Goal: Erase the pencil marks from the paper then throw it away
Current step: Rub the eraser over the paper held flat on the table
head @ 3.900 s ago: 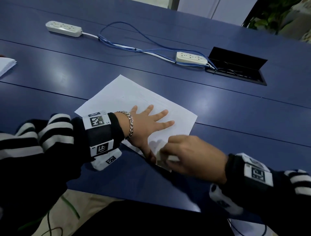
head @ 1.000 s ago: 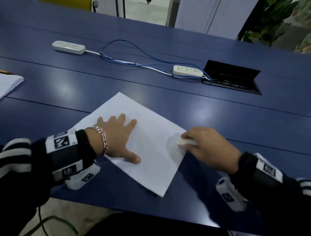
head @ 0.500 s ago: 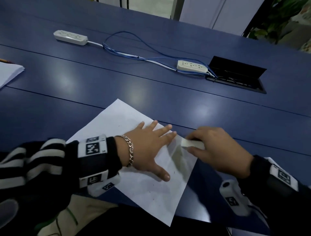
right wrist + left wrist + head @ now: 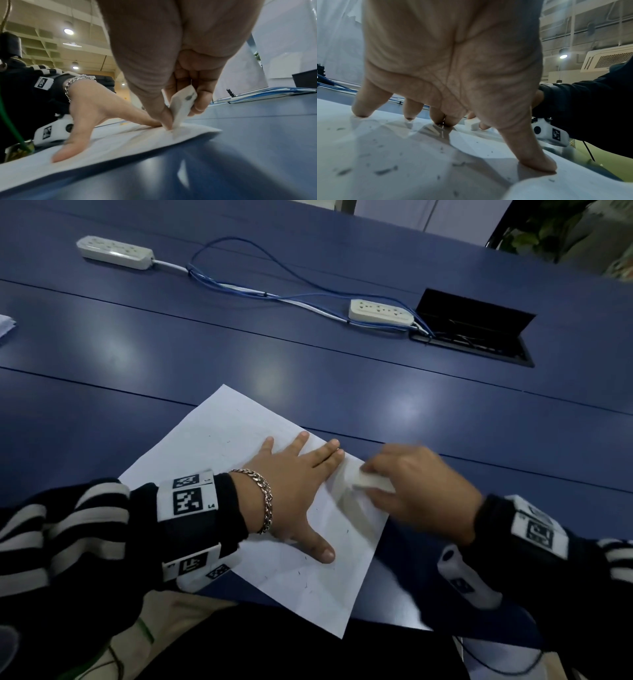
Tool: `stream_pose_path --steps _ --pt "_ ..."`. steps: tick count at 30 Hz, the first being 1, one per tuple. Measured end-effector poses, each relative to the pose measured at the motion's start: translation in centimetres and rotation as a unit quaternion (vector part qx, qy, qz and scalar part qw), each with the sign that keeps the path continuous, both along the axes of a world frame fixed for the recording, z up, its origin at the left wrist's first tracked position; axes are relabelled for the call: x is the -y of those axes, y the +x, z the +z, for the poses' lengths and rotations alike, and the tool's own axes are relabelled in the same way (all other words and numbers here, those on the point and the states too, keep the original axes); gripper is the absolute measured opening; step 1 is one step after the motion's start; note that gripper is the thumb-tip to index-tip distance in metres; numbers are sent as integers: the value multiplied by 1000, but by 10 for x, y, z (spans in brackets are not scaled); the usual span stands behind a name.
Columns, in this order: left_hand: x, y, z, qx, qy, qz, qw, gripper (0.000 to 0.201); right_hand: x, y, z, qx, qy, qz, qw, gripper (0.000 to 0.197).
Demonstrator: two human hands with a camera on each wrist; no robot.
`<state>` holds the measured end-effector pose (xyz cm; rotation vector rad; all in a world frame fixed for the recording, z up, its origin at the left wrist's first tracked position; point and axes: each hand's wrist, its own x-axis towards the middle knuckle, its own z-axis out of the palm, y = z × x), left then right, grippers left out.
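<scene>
Eraser on paper, R edge

L hand (image 4: 294, 487) flat w/ fingers spread, pressing paper (image 4: 239, 446) onto table (image 4: 308, 364). R hand (image 4: 421, 487) pinches eraser (image 4: 371, 481) btwn thumb & fingers, its tip touching paper just beside L fingertips. Dark crumbs (image 4: 385, 171) scattered on sheet.

Dim overhead light, glare on table (image 4: 274, 378), motion blur, wide-angle warp
</scene>
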<state>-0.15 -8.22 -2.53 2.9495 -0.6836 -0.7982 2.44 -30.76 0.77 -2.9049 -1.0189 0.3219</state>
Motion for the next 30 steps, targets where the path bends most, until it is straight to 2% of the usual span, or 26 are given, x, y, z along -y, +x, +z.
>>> stream_pose_path --steps 1,3,5,7,9,12,14,16,18,20,23,25,27,30 --pt "0 0 0 -2 0 0 1000 155 0 5 1 18 2 -15 1000 25" --pt "1 1 0 -1 5 -2 1000 155 -7 -7 0 40 16 10 999 24" --pt "1 1 0 -2 12 -4 1000 158 -16 -42 0 7 16 78 997 28" --pt "2 1 0 -1 17 -6 1000 159 -15 -50 -2 -35 -1 109 993 31" --pt "2 1 0 -1 11 -5 1000 156 -8 -24 -1 -34 -9 73 997 35" --pt "0 1 0 2 6 -2 1000 155 3 5 0 26 -2 2 1000 27" --pt "0 1 -1 6 7 -3 1000 156 0 -9 -1 58 7 20 998 23" --pt "1 1 -1 9 11 -1 1000 158 -9 -41 -1 32 16 71 997 26" --pt "2 1 -2 12 15 0 1000 160 -11 -48 -3 -5 13 109 994 29" --pt "2 1 -2 9 8 3 1000 161 -11 -25 -4 -9 20 89 996 33" --pt "1 1 -1 3 8 7 1000 161 -8 20 -2 29 7 12 999 28" --pt "0 2 -1 0 13 6 1000 161 -10 22 -3 46 4 3 999 25" --pt "1 2 -1 3 16 4 1000 161 -17 -2 -1 42 10 47 998 20" --pt "3 2 -1 8 26 -3 1000 162 -21 -35 -2 -9 8 127 992 14"
